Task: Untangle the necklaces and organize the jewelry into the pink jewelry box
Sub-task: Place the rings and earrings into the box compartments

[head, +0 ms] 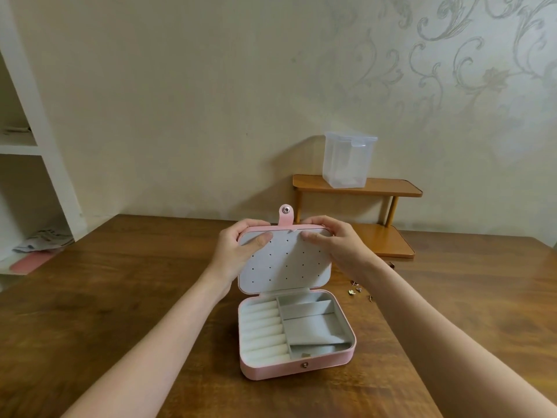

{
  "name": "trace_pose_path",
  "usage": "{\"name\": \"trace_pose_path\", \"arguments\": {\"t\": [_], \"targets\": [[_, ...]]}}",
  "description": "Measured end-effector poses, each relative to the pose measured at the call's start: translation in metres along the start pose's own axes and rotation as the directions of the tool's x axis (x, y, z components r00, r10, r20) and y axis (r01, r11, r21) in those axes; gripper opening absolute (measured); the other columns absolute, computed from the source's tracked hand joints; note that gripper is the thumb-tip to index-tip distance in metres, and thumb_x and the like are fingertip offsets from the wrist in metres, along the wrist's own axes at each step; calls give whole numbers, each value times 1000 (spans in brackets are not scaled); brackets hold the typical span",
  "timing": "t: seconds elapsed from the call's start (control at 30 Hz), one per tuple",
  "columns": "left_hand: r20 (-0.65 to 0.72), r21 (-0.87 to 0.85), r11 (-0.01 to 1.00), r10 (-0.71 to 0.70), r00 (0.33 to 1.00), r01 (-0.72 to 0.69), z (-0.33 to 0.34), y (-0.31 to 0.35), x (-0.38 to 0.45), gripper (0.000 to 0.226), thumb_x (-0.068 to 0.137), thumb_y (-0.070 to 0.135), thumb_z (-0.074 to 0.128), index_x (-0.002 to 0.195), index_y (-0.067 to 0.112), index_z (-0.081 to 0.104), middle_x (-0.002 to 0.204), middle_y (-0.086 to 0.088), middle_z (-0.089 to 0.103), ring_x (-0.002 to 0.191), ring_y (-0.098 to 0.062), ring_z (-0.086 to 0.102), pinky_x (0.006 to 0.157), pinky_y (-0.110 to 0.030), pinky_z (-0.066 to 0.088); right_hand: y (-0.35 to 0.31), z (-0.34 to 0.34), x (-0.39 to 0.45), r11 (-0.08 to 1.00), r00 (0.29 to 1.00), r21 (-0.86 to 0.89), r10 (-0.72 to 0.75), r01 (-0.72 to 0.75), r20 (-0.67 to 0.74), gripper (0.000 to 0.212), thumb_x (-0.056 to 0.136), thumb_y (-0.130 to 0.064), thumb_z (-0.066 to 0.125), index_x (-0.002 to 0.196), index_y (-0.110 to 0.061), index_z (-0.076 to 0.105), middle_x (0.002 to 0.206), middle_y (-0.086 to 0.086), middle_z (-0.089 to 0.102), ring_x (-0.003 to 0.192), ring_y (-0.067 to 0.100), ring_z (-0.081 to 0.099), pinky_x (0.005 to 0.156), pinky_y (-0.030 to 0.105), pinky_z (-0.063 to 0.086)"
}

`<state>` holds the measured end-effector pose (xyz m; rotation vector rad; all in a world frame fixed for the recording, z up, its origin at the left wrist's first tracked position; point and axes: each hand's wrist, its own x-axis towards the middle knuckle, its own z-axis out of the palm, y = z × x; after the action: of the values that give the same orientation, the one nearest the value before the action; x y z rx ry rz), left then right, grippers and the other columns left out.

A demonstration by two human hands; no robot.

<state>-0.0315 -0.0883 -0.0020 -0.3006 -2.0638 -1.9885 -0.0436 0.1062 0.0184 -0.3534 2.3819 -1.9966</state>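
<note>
while propped open, pink jewelry box (pixel 301 368), one small piece (pixel 306 354) inside; left hand (pixel 238 248) and right hand (pixel 334 241) grip clamped on lid (pixel 286 267)

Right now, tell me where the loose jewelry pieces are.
In the head view, the loose jewelry pieces lie on the wooden table, right of the open pink jewelry box, just beyond the right forearm.

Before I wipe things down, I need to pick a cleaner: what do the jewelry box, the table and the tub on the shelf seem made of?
Jewelry box: pink faux leather by its smooth sheen, pale felt-like lining, metal snap. Table: dark wood or veneer, visible grain, slight gloss. Tub: translucent plastic, see-through.
</note>
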Motion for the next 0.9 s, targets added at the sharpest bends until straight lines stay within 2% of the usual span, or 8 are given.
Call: {"name": "trace_pose_path", "arguments": {"t": [0.1, 0.33, 0.47, 0.57, 0.6, 0.67, 0.77, 0.9], "targets": [[6, -31, 999, -22, 1000, 22, 3, -1, 1, 14, 82, 16, 70, 95, 19, 67, 94, 1, 68, 84, -8, 62, 68, -18, 48, 3, -5, 1, 1000, 1000, 28, 12, -12, 3, 9, 83, -18, 70, 90, -17, 65, 98, 8, 62, 88, 23, 56, 73, 35, 48], [198, -34, 992, -112, 974, 121, -1, 4, 11, 33, 73, 29, 70, 103, 16, 64, 95, -1, 68, 86, -13, 63, 69, -22, 49, 1, -24, 8, 983, 987, 169, 49, -75, 150, 19, 64, -12, 74, 78, -12, 61, 77, 1, 67, 72, 15, 63, 59, 26, 52], [64, -34, 991, -124, 990, 127, 10, -3, 16, 17, 83, 25, 68, 99, 20, 65, 98, -4, 67, 87, -18, 62, 69, -28, 49, -2, -38, 15, 990, 982, 46, 127, -135, 143, 26, 69, -23, 73, 94, -18, 66, 100, 3, 65, 93, 17, 59, 80, 32, 50], [4, -42, 992, -119, 993, 119, 16, -8, 22, 10, 85, 24, 67, 96, 22, 65, 99, -4, 66, 89, -19, 60, 71, -29, 47, 0, -64, 12, 975, 996, -206, 80, -86, -38, 27, 85, -22, 66, 110, -15, 65, 105, 1, 64, 96, 11, 59, 83, 22, 47], [-13, -40, 992, -118, 993, 118, 17, -9, 24, 10, 86, 24, 67, 95, 22, 65, 100, -3, 66, 91, -20, 60, 71, -30, 46, 4, -70, 9, 887, 997, -459, 23, -52, -69, 23, 87, -19, 65, 108, -12, 68, 97, 0, 65, 86, 7, 58, 74, 16, 46], [-24, -26, 994, -108, 994, 107, 20, -11, 28, 10, 86, 25, 67, 96, 23, 65, 101, -2, 65, 93, -20, 59, 73, -29, 46, 17, -72, 0, 586, 998, -810, 36, 23, 54, 17, 87, -17, 65, 101, -10, 72, 89, -2, 66, 73, 4, 56, 62, 10, 42], [-30, -21, 998, -68, 997, 67, 25, -14, 26, 23, 85, 26, 68, 105, 23, 60, 105, 0, 62, 94, -15, 59, 73, -25, 47, 38, -59, -12, 431, 962, -897, 188, 100, 197, 17, 87, -16, 65, 103, -12, 72, 93, -2, 66, 78, 11, 58, 65, 13, 46], [-54, -21, 996, -85, 995, 84, 17, -32, 15, 35, 86, 29, 66, 116, 15, 53, 108, 0, 60, 100, -14, 58, 74, -23, 47, 49, -51, -14, 353, 967, -931, 190, 94, 170, 21, 91, -9, 58, 109, -11, 69, 103, 4, 65, 85, 14, 53, 67, 18, 39]]}}
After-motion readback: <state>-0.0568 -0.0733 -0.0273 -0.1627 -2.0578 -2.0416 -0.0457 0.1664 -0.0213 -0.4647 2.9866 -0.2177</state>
